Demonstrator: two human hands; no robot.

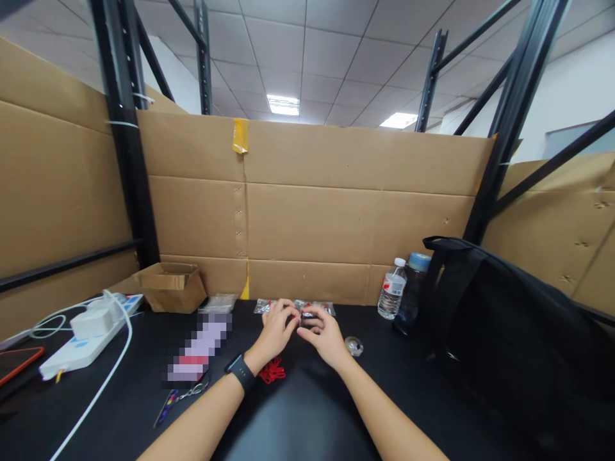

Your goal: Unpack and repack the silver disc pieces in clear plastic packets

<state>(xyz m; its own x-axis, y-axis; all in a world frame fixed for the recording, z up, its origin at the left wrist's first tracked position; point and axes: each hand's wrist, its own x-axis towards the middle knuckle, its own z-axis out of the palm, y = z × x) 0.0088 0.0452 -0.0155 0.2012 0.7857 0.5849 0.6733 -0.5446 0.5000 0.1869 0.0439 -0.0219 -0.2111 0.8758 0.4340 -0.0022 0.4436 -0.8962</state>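
Observation:
My left hand (pixel 277 326), with a dark watch on its wrist, is closed in a pinch above the black table. Facing it, my right hand (pixel 325 334) also has thumb and fingers pinched together, its fingertips almost meeting the left ones. A small shiny thing shows between the fingertips, too small to name. Below my left hand lies a loose bundle of red cord (pixel 273 371). Just behind the hands are small clear packets (pixel 314 306) with red bits inside, partly hidden by the fingers. To the right of my right hand lies a round clear roll of tape (pixel 354 346).
At left are a white power strip (pixel 79 355) with a cable, a small cardboard box (pixel 172 286), a blurred-out flat item (pixel 199 352) and scissors (pixel 192 390). A water bottle (pixel 392 289), a blue-capped bottle (pixel 414 294) and a black bag (pixel 509 346) stand at right. Cardboard walls enclose the table.

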